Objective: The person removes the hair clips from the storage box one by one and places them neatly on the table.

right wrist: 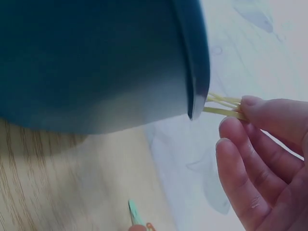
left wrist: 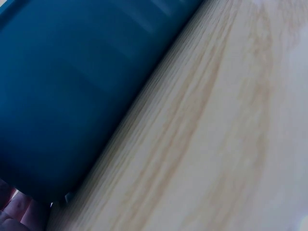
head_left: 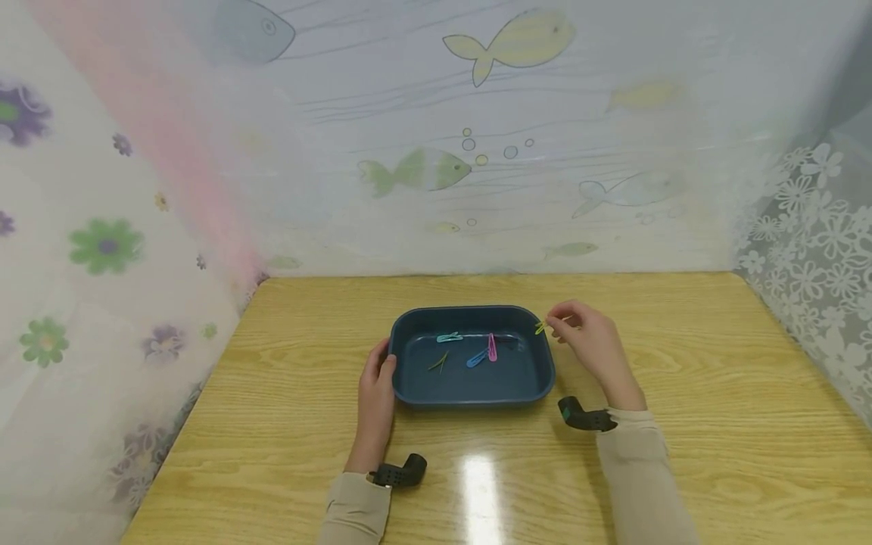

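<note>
My right hand (head_left: 591, 344) pinches a yellow hair clip (head_left: 540, 328) between thumb and fingertips at the right rim of a dark blue basin (head_left: 470, 395). In the right wrist view the yellow hair clip (right wrist: 222, 111) sticks out of the pinch with its parts spread, its tip close by the basin's edge (right wrist: 198, 82). My left hand (head_left: 375, 397) holds the basin's left side, thumb by the rim. Inside the basin lie a turquoise hair clip (head_left: 450, 337), a blue hair clip (head_left: 476, 359), a pink hair clip (head_left: 492, 347) and a thin olive-green clip (head_left: 438, 363).
The basin stands on a wood-grain table (head_left: 286, 424). A patterned sheet with fish (head_left: 422, 170) hangs behind it, with flowered sheets at both sides. Low in the right wrist view shows a small green pointed thing (right wrist: 133, 211).
</note>
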{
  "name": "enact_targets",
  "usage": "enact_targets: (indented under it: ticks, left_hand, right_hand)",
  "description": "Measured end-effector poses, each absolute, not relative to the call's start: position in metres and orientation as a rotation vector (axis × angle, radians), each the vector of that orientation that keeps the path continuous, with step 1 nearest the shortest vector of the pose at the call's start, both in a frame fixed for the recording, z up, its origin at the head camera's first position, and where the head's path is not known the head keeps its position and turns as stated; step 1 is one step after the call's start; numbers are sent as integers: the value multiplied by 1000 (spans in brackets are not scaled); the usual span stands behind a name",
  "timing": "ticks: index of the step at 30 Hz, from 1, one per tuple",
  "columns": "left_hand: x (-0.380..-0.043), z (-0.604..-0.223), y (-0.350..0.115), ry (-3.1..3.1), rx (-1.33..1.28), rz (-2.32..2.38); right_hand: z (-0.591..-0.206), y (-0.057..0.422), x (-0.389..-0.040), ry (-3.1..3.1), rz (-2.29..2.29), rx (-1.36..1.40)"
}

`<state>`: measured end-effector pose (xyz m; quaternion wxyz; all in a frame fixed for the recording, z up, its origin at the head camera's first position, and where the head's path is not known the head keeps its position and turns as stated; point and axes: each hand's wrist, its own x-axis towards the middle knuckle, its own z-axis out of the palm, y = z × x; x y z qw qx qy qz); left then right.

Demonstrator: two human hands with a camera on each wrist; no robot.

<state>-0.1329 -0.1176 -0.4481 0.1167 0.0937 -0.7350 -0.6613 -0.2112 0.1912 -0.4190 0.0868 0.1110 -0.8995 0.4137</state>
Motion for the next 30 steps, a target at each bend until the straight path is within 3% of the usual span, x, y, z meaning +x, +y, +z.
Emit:
enact_targets:
  ticks: [13,30]
  left_hand:
    - [-147,-481,-126,-2141,272,-1939]
    - [-146,-480,-125,-2138,279,-1944]
  right_hand:
    - [-423,198,-213,-2749,1201,266]
    - [-433,202,-216,-2850,1164,216]
